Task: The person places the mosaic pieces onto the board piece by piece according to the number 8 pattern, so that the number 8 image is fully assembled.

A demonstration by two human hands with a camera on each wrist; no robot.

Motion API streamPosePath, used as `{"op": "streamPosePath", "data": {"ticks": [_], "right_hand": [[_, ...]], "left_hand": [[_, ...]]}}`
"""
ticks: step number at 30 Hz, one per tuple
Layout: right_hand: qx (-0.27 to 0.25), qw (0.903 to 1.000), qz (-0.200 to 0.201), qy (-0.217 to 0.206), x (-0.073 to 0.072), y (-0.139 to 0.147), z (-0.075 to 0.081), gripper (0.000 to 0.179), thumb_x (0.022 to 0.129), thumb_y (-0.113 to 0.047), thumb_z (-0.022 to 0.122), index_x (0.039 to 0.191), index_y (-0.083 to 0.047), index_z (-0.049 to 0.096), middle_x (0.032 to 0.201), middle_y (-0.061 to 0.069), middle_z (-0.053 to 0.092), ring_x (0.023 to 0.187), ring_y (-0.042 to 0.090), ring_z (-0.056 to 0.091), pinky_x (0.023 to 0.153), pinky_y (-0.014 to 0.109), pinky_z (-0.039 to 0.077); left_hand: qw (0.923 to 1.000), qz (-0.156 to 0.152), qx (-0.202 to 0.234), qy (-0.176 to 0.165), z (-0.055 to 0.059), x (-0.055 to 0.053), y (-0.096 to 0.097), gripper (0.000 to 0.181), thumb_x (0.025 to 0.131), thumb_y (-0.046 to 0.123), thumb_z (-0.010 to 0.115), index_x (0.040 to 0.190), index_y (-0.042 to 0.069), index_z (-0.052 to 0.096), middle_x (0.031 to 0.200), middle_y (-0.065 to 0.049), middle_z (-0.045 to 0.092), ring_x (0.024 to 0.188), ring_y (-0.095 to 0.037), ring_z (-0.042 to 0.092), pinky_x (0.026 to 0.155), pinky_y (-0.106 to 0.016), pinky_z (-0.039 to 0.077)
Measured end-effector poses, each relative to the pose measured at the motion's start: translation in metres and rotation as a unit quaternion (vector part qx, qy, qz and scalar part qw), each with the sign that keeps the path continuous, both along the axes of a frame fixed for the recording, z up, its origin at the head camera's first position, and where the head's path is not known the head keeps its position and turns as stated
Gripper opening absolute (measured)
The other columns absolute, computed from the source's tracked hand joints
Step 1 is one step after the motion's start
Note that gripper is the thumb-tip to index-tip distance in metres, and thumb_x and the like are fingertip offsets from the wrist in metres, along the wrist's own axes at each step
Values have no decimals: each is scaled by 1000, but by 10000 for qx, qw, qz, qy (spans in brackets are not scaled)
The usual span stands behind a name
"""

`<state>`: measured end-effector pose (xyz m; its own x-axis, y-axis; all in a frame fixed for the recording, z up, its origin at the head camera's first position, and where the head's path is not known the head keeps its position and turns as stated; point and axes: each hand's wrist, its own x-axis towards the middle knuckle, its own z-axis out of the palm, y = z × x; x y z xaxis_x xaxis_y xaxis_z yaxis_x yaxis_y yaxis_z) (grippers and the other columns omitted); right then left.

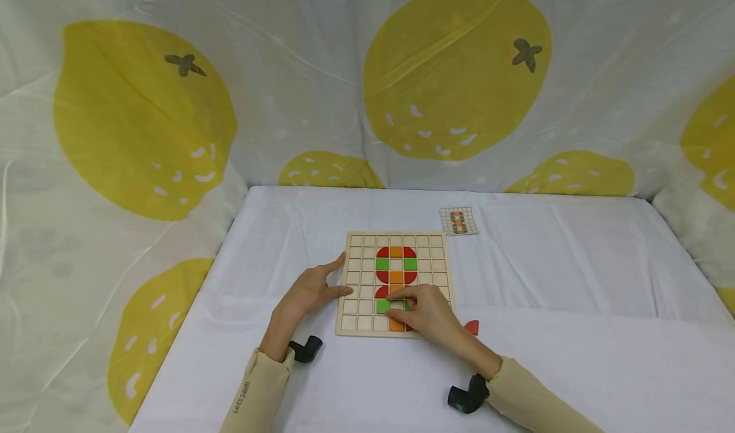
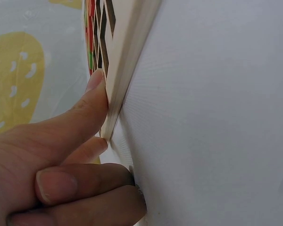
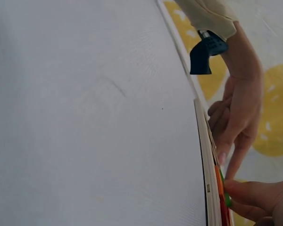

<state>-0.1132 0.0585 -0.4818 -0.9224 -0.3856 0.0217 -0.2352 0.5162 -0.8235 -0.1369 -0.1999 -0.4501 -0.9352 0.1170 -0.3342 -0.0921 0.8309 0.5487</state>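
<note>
A wooden grid board (image 1: 358, 308) lies on the white cloth, carrying red rounded, orange square and green square tiles in its cells. My left hand (image 1: 310, 289) is at its left side, thumb (image 2: 96, 87) on the rim and index finger against the edge; the other fingers are folded in the left wrist view. Over the lower middle of the board, my right hand (image 1: 430, 315) pinches a green square tile (image 1: 383, 307) between thumb and index finger. That tile shows as a green edge (image 3: 228, 200) in the right wrist view. The hand hides part of the lower pattern.
A small pattern card (image 1: 459, 221) lies beyond the board's upper right corner. One red quarter-round tile (image 1: 472, 327) is on the cloth right of the board, beside my right wrist. A lemon-printed curtain (image 1: 321, 88) hangs behind the table.
</note>
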Motion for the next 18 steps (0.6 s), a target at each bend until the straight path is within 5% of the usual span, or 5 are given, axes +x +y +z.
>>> {"op": "streamPosePath", "data": {"ticks": [18], "right_hand": [[74,9999,10,153,0,-3,-1,19,83,-21,89,100,-14,84,52,-9,35,50,2,31,51,19,23]], "left_hand": [[10000,-19,-16,2,2,1,0,84,94,35,76,164,20,30,163,-19,39,151,-40,38,116,-57,40]]}}
